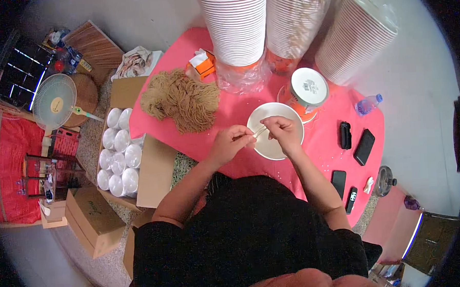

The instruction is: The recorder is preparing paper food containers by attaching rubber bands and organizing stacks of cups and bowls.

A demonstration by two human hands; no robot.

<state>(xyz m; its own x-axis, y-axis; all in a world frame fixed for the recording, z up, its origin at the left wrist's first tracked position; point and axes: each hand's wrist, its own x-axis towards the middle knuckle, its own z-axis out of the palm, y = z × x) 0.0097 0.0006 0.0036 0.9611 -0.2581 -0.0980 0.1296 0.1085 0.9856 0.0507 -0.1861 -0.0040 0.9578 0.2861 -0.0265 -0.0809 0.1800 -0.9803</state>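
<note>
Over a white round paper bucket (271, 151), my left hand (230, 143) and my right hand (285, 133) are close together, fingertips pinched. A thin pale cord (260, 131) runs between them, and both hands hold it. The bucket stands upright near the table's front edge, its open mouth facing up. Just behind it is an orange-and-white bucket (309, 87) with a white printed top. To the left of my hands lies a big loose heap of brown cords (182, 100).
Tall nested stacks of white buckets (239, 27) line the back of the pink-covered table (239, 110). A tissue box (204, 66) sits behind the cords. At right are a small bottle (368, 104), a phone (364, 147) and a remote (351, 200). An open carton (157, 172) of clear-topped containers stands left.
</note>
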